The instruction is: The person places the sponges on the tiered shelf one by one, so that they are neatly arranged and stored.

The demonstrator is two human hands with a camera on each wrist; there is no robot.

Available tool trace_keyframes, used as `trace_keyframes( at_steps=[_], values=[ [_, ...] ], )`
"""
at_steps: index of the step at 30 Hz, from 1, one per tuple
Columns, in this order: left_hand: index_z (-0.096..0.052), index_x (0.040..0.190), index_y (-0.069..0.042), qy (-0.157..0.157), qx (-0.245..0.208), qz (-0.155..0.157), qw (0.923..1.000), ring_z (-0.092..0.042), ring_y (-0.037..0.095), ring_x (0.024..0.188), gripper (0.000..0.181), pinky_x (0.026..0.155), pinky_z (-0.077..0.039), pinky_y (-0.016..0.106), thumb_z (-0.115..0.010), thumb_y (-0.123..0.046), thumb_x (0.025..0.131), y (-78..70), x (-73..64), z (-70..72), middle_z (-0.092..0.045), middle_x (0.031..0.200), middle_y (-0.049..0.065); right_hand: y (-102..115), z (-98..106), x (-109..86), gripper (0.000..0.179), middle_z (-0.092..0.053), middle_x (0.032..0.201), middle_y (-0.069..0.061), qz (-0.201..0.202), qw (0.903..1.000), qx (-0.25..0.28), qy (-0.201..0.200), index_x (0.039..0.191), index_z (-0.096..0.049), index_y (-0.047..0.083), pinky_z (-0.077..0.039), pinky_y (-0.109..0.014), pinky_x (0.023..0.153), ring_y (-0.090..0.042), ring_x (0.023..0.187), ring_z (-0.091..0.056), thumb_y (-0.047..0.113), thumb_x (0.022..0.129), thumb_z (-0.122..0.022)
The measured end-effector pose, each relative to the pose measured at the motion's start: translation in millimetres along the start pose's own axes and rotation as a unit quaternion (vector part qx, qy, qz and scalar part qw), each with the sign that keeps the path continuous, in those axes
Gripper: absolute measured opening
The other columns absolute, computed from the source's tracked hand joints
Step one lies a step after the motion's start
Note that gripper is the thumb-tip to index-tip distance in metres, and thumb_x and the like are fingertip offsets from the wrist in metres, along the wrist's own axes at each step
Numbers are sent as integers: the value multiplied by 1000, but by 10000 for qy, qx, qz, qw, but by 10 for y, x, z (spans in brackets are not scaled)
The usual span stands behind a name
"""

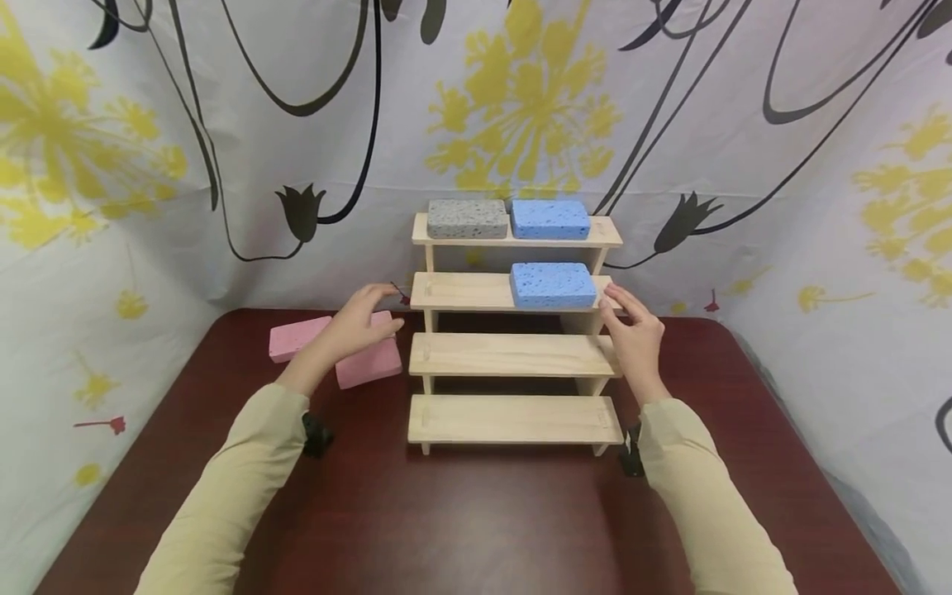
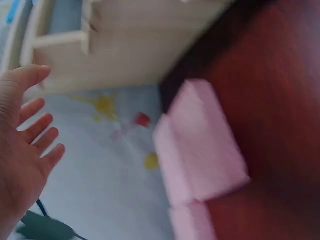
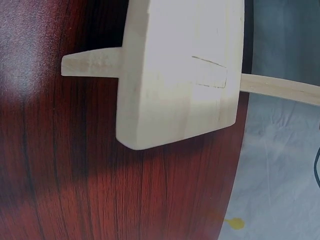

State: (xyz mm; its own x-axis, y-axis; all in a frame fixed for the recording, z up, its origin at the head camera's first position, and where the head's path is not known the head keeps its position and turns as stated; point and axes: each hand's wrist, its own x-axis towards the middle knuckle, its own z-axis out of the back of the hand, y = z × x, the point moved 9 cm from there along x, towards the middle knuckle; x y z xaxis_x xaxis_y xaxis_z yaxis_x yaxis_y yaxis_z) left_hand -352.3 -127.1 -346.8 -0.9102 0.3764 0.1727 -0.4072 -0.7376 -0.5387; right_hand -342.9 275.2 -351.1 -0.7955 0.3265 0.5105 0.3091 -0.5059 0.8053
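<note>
While seemingly setting out sponges on the wooden stand (image 1: 513, 420), likely working on the second board (image 1: 472, 289) from the top. Find a blue sponge (image 1: 554, 286) on that board's right part, and the right hand (image 1: 637, 339) just beside it with a narrow grip, apparently holding nothing; cannot tell whether touching the board. Note the left hand (image 1: 353, 326) beside the pink sponges (image 1: 369, 367), with an empty, wide grip. Probably calls next for pinching a pink sponge and lifting it onto bare wood. On top, see a grey sponge (image 1: 467, 221) and another blue sponge (image 1: 550, 221). Below stand and pink sponges, see a glossy, dark red worktop (image 1: 513, 521); behind, pale cloth (image 1: 245, 149) printed with yellow flowers (image 1: 531, 107).
</note>
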Motion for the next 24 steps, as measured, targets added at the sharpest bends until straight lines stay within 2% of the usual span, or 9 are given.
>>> trace_keyframes(
  at_steps=[6,11,16,18,22,24],
  values=[
    [-35,132,8,325,92,570,9978,-29,42,128,62,105,-25,55,-59,-25,85,524,-260,-192,-34,136,29,7,-9,8,29,-64,116,-4,-32,9999,118,16,110,-68,12,-37,-4,86,-15,111,-58,18,81,-68],
    [-35,129,14,446,182,584,9971,-27,49,126,63,105,-22,58,-59,-24,85,797,-498,-368,-32,135,36,22,-32,-17,30,-64,117,-2,-96,9999,130,60,110,-68,14,-38,-4,87,-12,112,-57,21,81,-68],
    [-35,133,11,789,507,732,9929,-23,50,129,64,105,-21,59,-57,-26,85,958,-676,-549,-25,141,34,12,-41,-24,29,-64,117,-1,-107,9998,173,62,109,-68,15,-38,-5,87,-10,112,-57,23,81,-68],
    [-35,134,10,843,619,737,9918,-23,50,129,64,104,-24,59,-57,-26,85,972,-710,-583,-25,142,32,-2,-33,-20,29,-64,117,-1,-132,9997,208,56,109,-69,14,-39,-5,87,-9,112,-57,23,81,-67],
    [-40,130,11,732,824,577,9922,-28,48,127,60,102,-28,57,-58,-23,84,941,-725,-582,-30,141,31,-9,-14,-15,29,-64,118,-4,-198,9994,269,42,109,-68,11,-40,-5,83,-2,108,-58,21,82,-66],
    [-41,129,11,708,898,599,9916,-30,46,127,58,103,-29,55,-58,-21,84,939,-749,-568,-32,140,30,50,-11,-32,29,-64,117,-6,-182,9995,263,63,108,-68,8,-40,-5,82,2,105,-58,20,83,-66]
  ],
)
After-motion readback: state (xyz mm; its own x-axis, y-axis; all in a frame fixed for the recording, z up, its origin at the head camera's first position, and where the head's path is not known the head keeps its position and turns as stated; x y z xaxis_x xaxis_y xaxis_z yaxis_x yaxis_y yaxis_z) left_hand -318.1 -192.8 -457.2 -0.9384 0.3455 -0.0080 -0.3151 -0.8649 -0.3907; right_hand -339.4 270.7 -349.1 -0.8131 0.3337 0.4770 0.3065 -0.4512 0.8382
